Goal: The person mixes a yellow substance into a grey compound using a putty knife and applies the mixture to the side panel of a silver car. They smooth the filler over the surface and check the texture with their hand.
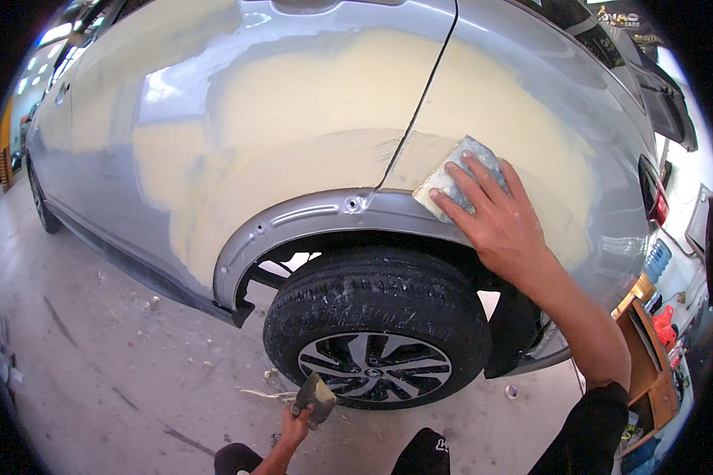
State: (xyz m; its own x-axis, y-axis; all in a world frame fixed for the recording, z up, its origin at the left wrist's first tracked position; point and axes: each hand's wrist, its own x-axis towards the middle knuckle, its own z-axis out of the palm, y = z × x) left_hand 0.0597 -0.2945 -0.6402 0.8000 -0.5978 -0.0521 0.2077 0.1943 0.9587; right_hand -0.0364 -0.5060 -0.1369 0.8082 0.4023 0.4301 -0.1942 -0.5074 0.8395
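My right hand (509,229) presses a flat, grey-white, smeared putty spreader (444,183) against the car's side, just above the rear wheel arch (293,210). Its fingers lie spread over the spreader's face, and the thumb is hidden. Pale yellow body filler (309,103) covers much of the silver panel, on both sides of a dark vertical seam. Low in front of the rear wheel, my left hand (295,426) grips a dark flat putty spreader (315,397) with yellow filler along its upper edge.
The rear wheel (372,370) and its black tyre (356,289) stand below the arch. Crumbs and dark streaks mark the grey floor (111,340). A brown wooden cabinet (650,356) is at the right, near a red item (664,324). My knee (424,453) shows at the lower edge.
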